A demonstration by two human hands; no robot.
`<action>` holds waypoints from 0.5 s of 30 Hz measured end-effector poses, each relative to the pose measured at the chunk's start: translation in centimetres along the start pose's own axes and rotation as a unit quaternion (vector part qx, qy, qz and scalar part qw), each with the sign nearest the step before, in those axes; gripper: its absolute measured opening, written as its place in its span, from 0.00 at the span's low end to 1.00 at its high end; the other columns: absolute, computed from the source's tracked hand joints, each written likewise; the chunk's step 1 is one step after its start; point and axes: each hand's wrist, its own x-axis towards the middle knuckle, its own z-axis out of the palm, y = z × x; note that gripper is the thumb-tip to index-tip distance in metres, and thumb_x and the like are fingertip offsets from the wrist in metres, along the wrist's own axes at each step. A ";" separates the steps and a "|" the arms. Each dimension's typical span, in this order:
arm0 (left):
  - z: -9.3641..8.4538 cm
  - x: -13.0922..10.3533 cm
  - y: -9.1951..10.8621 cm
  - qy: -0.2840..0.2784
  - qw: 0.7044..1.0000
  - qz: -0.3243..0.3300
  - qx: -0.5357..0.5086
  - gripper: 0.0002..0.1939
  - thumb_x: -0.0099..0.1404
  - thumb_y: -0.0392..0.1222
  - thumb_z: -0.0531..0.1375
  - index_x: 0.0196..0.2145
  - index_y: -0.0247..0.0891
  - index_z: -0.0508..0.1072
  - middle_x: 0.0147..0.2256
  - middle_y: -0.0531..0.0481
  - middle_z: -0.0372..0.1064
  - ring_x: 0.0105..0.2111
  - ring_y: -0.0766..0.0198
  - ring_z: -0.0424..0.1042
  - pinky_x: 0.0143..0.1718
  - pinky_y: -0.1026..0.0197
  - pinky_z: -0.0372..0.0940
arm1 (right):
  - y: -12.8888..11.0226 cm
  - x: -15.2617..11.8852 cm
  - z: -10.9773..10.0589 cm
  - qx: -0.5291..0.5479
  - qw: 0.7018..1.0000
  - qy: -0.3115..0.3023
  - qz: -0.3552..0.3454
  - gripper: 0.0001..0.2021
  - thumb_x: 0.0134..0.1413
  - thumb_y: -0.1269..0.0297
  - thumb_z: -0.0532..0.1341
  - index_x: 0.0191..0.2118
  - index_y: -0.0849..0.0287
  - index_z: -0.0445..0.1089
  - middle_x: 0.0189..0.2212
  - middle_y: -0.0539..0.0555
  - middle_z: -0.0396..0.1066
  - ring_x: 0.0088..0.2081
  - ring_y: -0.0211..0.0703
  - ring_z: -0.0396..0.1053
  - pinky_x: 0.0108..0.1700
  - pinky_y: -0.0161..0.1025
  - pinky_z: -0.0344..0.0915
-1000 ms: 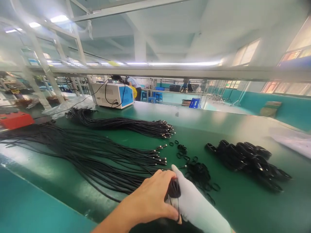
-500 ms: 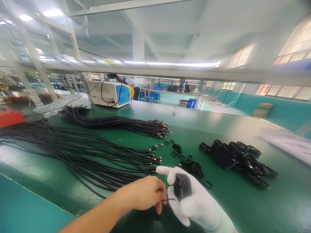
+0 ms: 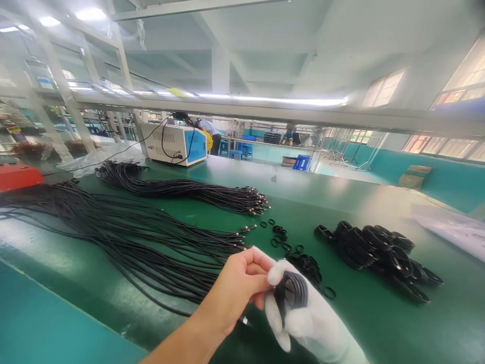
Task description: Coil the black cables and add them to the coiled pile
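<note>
no text, label, brand, number or sign is legible. a small dark mark on the side of the white and blue machine (image 3: 176,144) is too indistinct to read.

Right hand (image 3: 314,326): fitted with a white glove (image 3: 329,321); full-finger pattern, separate finger sheaths, rounded tips; surface plain and matte, softly creased about the thumb; wrist portion (image 3: 346,344) continuous with the hand portion, faintly green-tinted at lower right; left hand (image 3: 240,278): bare; left forearm (image 3: 193,328): bare along its visible length, slender at the wrist.
</note>
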 end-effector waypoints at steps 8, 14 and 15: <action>-1.0 -0.2 1.6 0.079 0.970 0.091 0.211 0.11 0.58 0.36 0.56 0.39 0.39 0.72 0.34 0.51 0.70 0.25 0.69 0.63 0.26 0.66 0.58 | -0.1 0.0 -0.5 0.005 0.998 0.061 0.004 0.23 0.44 0.65 0.63 0.47 0.58 0.57 0.21 0.48 0.68 0.16 0.31 0.59 0.19 0.28 0.53; -0.7 -0.2 2.2 -0.024 0.847 0.255 0.466 0.21 0.54 0.25 0.52 0.39 0.45 0.76 0.37 0.54 0.73 0.39 0.62 0.67 0.46 0.61 0.60 | 1.3 0.5 -0.4 0.067 0.995 0.021 0.075 0.20 0.43 0.51 0.65 0.31 0.67 0.67 0.15 0.51 0.65 0.14 0.32 0.60 0.15 0.27 0.52; -0.8 0.0 1.9 -0.016 0.853 0.253 0.457 0.21 0.55 0.25 0.51 0.37 0.44 0.76 0.35 0.54 0.73 0.37 0.64 0.68 0.44 0.62 0.61 | 1.7 0.6 -0.6 0.105 0.991 0.015 0.084 0.25 0.45 0.44 0.61 0.34 0.66 0.67 0.17 0.53 0.67 0.14 0.34 0.62 0.14 0.28 0.54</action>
